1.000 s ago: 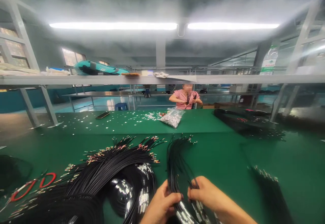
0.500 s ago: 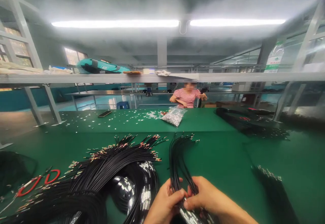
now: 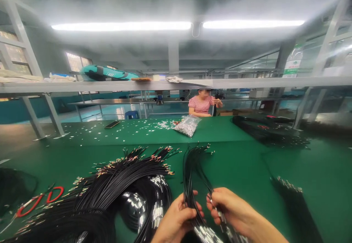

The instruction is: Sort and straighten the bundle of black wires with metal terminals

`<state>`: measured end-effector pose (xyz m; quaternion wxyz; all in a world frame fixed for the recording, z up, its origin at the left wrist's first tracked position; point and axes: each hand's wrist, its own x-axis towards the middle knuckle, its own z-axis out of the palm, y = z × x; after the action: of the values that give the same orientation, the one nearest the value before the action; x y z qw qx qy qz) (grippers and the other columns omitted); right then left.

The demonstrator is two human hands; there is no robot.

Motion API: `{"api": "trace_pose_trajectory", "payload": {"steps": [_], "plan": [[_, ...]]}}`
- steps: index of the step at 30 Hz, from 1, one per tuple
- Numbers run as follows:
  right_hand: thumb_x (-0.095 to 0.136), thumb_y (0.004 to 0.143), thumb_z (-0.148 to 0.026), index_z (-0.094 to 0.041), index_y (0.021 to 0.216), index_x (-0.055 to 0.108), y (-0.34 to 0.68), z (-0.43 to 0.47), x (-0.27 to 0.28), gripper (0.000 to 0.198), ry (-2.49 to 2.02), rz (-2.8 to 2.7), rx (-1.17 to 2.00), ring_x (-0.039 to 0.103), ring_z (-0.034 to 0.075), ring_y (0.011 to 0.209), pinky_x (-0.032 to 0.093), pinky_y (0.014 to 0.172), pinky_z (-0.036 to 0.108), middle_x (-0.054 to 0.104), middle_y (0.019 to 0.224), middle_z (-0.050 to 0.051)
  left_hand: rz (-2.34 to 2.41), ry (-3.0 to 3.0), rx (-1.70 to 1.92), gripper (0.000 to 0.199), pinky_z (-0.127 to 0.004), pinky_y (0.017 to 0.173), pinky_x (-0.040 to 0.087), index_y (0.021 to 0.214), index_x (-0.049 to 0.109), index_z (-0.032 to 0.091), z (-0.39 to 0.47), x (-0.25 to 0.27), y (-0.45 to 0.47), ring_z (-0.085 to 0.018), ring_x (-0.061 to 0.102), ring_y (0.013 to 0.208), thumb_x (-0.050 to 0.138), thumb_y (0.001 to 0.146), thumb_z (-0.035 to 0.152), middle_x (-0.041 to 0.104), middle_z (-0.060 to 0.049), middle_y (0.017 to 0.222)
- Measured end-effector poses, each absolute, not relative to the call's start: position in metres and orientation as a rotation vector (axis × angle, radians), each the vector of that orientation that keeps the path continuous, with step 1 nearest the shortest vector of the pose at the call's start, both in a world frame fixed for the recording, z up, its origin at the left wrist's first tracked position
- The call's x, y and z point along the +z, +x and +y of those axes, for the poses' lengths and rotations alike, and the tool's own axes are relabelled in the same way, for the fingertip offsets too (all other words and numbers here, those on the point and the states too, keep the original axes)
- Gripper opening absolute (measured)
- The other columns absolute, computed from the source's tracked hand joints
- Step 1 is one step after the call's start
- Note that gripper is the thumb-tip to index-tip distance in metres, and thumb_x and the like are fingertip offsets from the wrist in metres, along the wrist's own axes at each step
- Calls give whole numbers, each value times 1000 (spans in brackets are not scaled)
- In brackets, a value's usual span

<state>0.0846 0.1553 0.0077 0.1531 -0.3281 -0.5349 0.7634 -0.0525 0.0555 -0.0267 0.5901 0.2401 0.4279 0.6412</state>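
Note:
Near the bottom centre, my left hand (image 3: 183, 213) is closed around a bundle of thin black cables (image 3: 189, 184), its thumb across the front. My right hand (image 3: 228, 208) grips a smaller group of black cables (image 3: 205, 178) to the right, apart from the left bundle. Both groups run upward to stripped wire ends above the hands, and shiny pale bands show on them below. Left of my hands lies a large pile of black cables (image 3: 118, 178) with coppery and reddish stripped ends, beside coiled cables with silvery bands.
Red-handled scissors or pliers (image 3: 30, 206) lie at far left. A clear bag of small metallic pieces (image 3: 187, 126) and a phone (image 3: 112, 124) rest farther back among white scraps. More black cables (image 3: 299, 206) lie at right. A shelf (image 3: 110, 86) spans above; a person in pink (image 3: 202, 105) sits beyond.
My right hand has moved right, away from my left, with a smaller group of cables. The gap between the two groups is wider. The person beyond has shifted their arms.

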Motion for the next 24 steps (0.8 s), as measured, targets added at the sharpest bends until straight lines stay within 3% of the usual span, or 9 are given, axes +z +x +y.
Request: {"api": "trace_pose_trajectory", "payload": {"steps": [3, 6, 14, 17, 21, 24], "plan": [[57, 59, -24, -19, 66, 46, 85, 153, 12, 14, -937, -1591, 2154, 35, 3, 40, 27, 39, 19, 46, 51, -8, 1066, 536, 1499, 57, -26, 65, 42, 110, 51, 13, 56, -24, -50, -13, 60, 69, 72, 56, 12, 66, -1, 75], [67, 55, -27, -19, 65, 47, 81, 148, 17, 23, -975, -1887, 1975, 32, 3, 37, 27, 36, 18, 40, 44, -11, 1118, 549, 1507, 46, -24, 60, 42, 101, 56, 13, 56, -20, -46, -10, 57, 64, 73, 58, 14, 68, -2, 76], [56, 44, -5, -21, 59, 44, 75, 143, 20, 24, -1039, -2160, 1775, 37, 5, 34, 29, 33, 19, 42, 39, -12, 1031, 723, 1532, 31, -28, 62, 46, 90, 60, 10, 56, -18, -43, -16, 60, 68, 71, 68, 29, 69, -11, 83], [52, 45, -8, -21, 62, 46, 77, 145, 18, 22, -1061, -2228, 1642, 40, 7, 38, 28, 36, 21, 44, 45, -11, 1052, 699, 1499, 32, -31, 70, 47, 92, 61, 8, 54, -16, -45, -17, 61, 73, 72, 65, 22, 69, -12, 83], [57, 50, -17, -18, 63, 53, 81, 146, 14, 13, -1041, -2375, 1238, 51, 16, 61, 32, 53, 27, 58, 65, 0, 1090, 560, 1518, 30, -30, 67, 47, 88, 61, 9, 56, -19, -46, -13, 60, 65, 68, 58, 8, 67, -4, 77], [55, 49, -15, -17, 63, 56, 82, 146, 10, 14, -1022, -2318, 1260, 52, 17, 67, 32, 57, 27, 60, 68, 2, 1071, 492, 1550, 32, -27, 63, 45, 89, 58, 11, 60, -24, -43, -11, 58, 60, 64, 58, 6, 66, -1, 74]]}}
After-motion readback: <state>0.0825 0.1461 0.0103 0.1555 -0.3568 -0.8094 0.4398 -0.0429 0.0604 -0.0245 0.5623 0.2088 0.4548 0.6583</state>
